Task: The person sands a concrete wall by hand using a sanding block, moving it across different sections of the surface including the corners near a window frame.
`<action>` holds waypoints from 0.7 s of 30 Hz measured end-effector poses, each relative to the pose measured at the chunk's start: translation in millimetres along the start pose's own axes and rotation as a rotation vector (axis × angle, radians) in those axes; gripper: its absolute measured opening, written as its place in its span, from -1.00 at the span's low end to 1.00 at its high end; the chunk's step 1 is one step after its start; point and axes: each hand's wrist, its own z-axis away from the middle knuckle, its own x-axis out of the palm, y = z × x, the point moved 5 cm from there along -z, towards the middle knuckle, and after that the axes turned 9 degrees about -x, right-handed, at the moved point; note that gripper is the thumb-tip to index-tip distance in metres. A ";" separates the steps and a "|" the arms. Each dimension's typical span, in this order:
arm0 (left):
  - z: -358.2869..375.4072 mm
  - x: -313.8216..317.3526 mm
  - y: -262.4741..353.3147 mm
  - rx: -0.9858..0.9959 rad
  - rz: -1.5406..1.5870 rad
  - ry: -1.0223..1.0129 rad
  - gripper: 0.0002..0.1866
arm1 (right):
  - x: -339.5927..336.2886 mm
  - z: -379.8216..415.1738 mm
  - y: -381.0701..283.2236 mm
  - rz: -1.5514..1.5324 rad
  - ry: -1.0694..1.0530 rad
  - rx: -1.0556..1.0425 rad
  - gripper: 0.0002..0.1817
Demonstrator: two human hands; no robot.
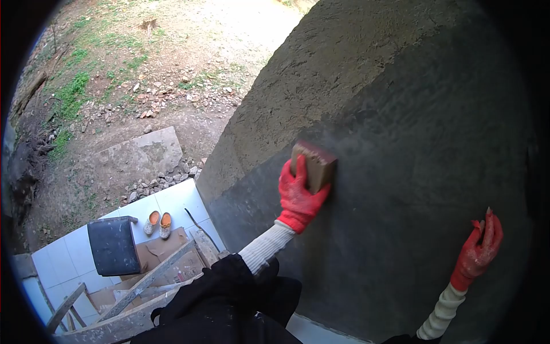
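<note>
My left hand [299, 198], in a red glove with a white knitted cuff, grips a brown sponge block [314, 166] with a reddish, ragged top edge. The block is against the dark grey, smoothed plaster of the wall [389, 229], close to where it meets rougher, lighter plaster [303, 74]. Lower at the right, my right hand [479, 249] is raised in front of the wall, its red glove worn at the fingertips. Its thumb and fingers are loosely bent and apart, and nothing shows between them.
Below left are wooden scaffold pieces [146, 281], flattened cardboard [163, 246], a black padded seat [113, 245] and a pair of shoes [165, 225] on white floor tiles [63, 252]. Beyond them lie a concrete slab [152, 150], stones [154, 186] and bare ground.
</note>
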 end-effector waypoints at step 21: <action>9.5 -8.9 -30.9 0.191 -0.018 -0.070 0.03 | 0.2 0.9 6.4 0.022 -0.012 -0.018 -0.61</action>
